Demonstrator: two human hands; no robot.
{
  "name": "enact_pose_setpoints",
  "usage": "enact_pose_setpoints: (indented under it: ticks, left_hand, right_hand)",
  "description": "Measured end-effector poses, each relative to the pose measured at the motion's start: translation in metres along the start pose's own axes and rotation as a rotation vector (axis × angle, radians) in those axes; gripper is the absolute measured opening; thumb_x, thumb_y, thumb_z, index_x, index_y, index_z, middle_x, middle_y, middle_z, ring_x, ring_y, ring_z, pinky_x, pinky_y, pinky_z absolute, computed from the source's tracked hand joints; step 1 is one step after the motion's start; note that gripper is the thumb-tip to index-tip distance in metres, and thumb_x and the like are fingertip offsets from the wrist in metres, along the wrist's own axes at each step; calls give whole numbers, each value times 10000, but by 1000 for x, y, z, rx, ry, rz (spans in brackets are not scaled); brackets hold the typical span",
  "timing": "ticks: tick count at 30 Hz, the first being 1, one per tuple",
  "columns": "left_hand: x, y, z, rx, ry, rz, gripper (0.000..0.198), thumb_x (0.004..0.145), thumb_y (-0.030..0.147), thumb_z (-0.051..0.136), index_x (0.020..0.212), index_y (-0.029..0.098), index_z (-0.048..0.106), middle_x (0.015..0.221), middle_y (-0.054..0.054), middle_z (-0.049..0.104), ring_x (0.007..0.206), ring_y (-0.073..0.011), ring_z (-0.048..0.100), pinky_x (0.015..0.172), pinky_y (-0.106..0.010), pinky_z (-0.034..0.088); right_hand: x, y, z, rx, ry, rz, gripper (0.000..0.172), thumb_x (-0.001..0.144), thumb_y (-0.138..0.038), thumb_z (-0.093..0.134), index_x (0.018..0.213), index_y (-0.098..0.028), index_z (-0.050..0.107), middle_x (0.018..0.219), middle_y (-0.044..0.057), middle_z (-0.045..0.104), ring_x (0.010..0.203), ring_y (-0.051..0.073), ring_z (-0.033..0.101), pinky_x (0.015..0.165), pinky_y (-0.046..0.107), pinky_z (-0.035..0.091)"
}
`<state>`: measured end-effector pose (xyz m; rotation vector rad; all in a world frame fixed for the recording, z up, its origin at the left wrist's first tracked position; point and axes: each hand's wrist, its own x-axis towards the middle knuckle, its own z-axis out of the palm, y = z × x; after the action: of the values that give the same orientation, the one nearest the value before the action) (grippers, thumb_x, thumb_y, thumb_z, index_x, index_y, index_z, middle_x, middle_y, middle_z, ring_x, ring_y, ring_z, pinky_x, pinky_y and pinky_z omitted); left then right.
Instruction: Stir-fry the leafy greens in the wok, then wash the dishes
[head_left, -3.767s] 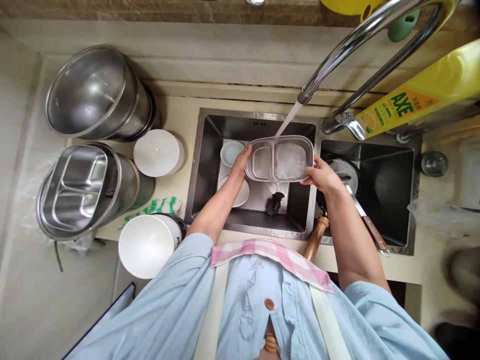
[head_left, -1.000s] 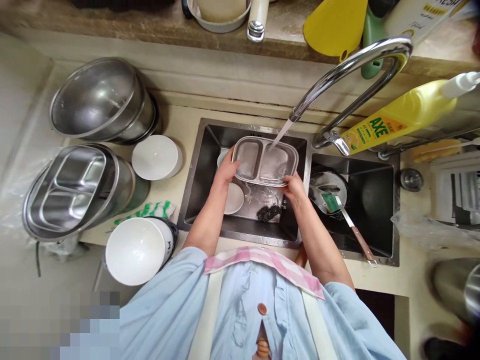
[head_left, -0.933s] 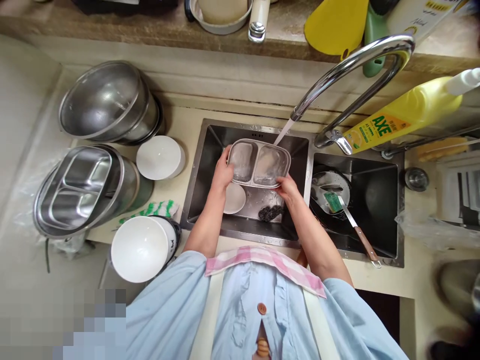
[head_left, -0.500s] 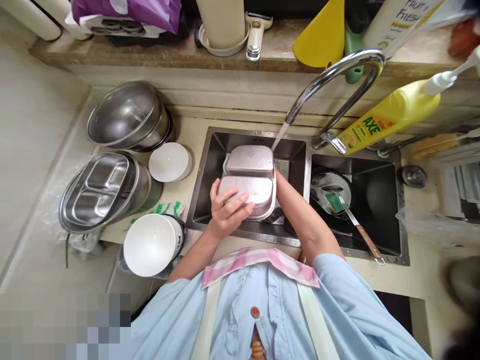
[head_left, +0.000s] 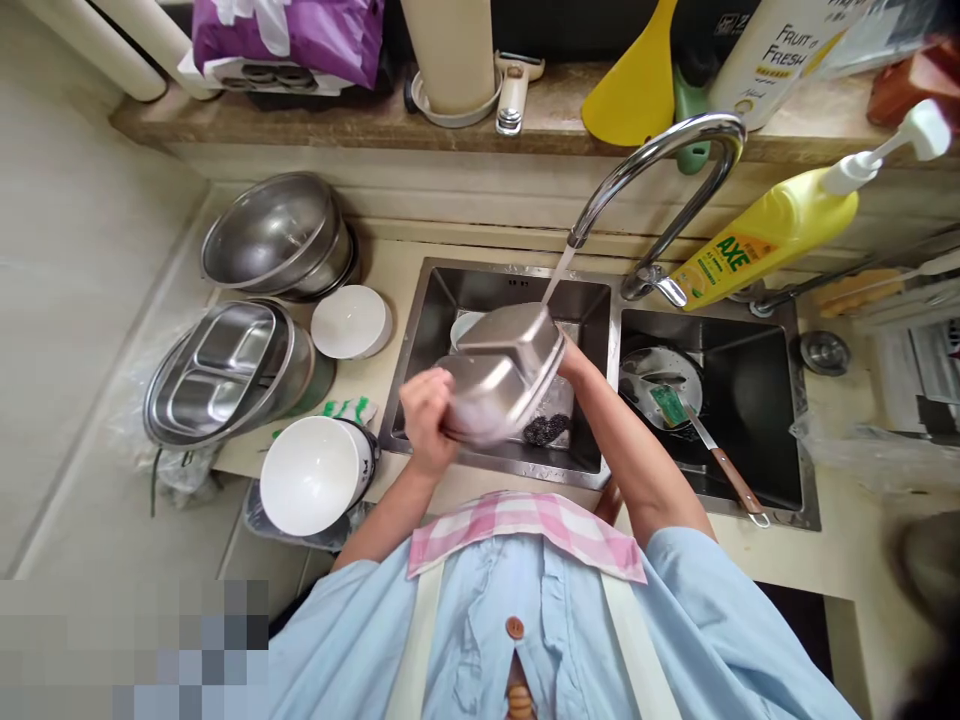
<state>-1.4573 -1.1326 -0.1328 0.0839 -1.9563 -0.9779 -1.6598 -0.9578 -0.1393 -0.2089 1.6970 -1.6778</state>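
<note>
A divided metal tray (head_left: 499, 375) is tilted over the left sink basin (head_left: 442, 290), its underside facing up. My left hand (head_left: 430, 415) grips its near left edge with fingers curled. At its far right edge my right hand (head_left: 568, 352) holds the rim, with most of the fingers hidden behind the tray. Water from the curved faucet (head_left: 660, 150) runs onto the tray's far corner. A black scrubber (head_left: 547, 430) and part of a white dish (head_left: 465, 325) lie in the basin below.
Metal bowls (head_left: 262, 235), another divided tray (head_left: 225, 365) and white bowls (head_left: 309, 475) stand on the left. In the right basin are a soapy pan (head_left: 645, 375) and a green scrubber (head_left: 667, 405) with a wooden handle. A yellow soap bottle (head_left: 765, 240) leans behind.
The tray has turned and tilted, its near part swinging left. My left hand has moved from its top to its left edge. More of the black scrubber shows. The camera view has shifted slightly.
</note>
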Motion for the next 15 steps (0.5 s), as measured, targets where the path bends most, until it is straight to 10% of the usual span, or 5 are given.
enact_pose_setpoints:
  ticks: [3, 7, 10, 15]
  left_hand:
    - [11, -4, 3, -209, 192, -687, 450, 724, 211, 689, 1170, 240, 633, 1165, -59, 683, 1178, -241, 625, 1040, -393, 487]
    - [21, -1, 0, -550, 182, -1321, 444, 520, 148, 683, 960, 185, 645, 742, 9, 670, 865, -244, 714, 796, -352, 579]
    - [24, 14, -6, -651, 116, -1492, 429, 478, 120, 692, 902, 165, 648, 640, 20, 645, 795, -269, 723, 733, -368, 591]
    - [29, 36, -17, -601, 10, -1341, 538, 650, 291, 788, 1167, 211, 664, 1021, -58, 753, 1124, -294, 684, 986, -423, 544]
  right_hand:
    - [-34, -17, -29, -443, 182, -211, 201, 742, -47, 596, 902, -146, 669, 928, 42, 687, 833, 161, 603, 843, 325, 508]
    - [-55, -51, -82, -1025, 956, -419, 511, 814, -93, 569, 1324, -105, 541, 1382, 206, 520, 1280, 287, 439, 1105, 492, 322]
    - [-40, -59, -110, -1311, 987, -109, 865, 816, -186, 701, 1550, -44, 267, 1588, 275, 257, 1446, 355, 195, 1144, 545, 229]
    - [-13, -34, -128, -1442, 875, 68, 846, 905, -227, 657, 1576, 21, 205, 1550, 300, 323, 1423, 314, 278, 1162, 434, 248]
